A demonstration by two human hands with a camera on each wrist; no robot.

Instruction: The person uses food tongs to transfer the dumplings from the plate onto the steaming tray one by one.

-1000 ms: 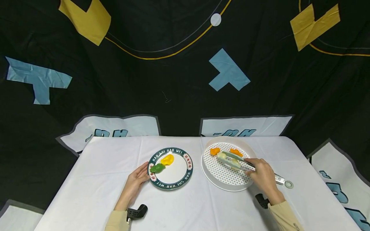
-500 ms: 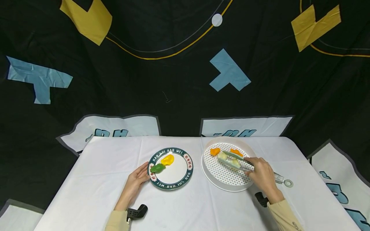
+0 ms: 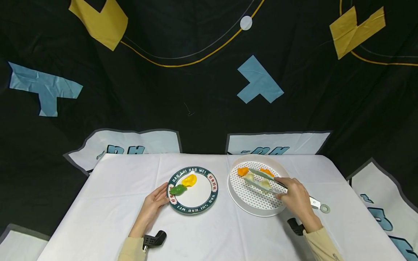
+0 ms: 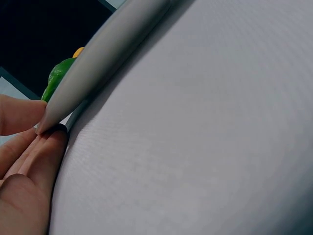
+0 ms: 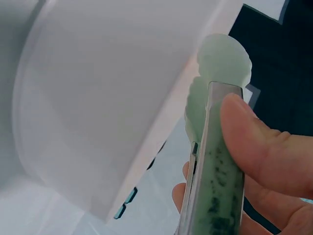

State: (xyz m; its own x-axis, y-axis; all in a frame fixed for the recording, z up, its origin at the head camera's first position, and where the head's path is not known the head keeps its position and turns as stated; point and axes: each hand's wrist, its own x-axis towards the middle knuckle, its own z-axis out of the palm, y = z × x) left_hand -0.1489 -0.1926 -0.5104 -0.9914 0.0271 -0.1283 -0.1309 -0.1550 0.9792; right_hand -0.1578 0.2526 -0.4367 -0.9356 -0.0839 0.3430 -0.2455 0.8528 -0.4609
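Note:
My left hand (image 3: 155, 201) pinches the near-left rim of a plate (image 3: 192, 210) with a dark green lettered border, thumb above and fingers below in the left wrist view. On it lie a green pepper (image 3: 178, 190) and a yellow pepper (image 3: 189, 180). My right hand (image 3: 294, 195) grips tongs (image 5: 225, 61) with pale green scalloped heads, spread apart over a round white perforated tray (image 3: 251, 198). Two pale yellowish pieces (image 3: 249, 176) show between the heads and partly behind them. An orange piece (image 3: 242, 171) sits by the tips; another orange piece (image 3: 266, 172) is partly covered.
The perforated tray sits within a deeper white round container (image 3: 232, 192), whose tall wall fills much of the right wrist view. A white cloth (image 3: 215, 232) covers the table. Behind its far edge hangs a black curtain (image 3: 196, 94) with tape pieces.
The tongs have shifted slightly left and toward the far side, bringing their tips closer to the left orange piece. My left hand and the plate have stayed in place.

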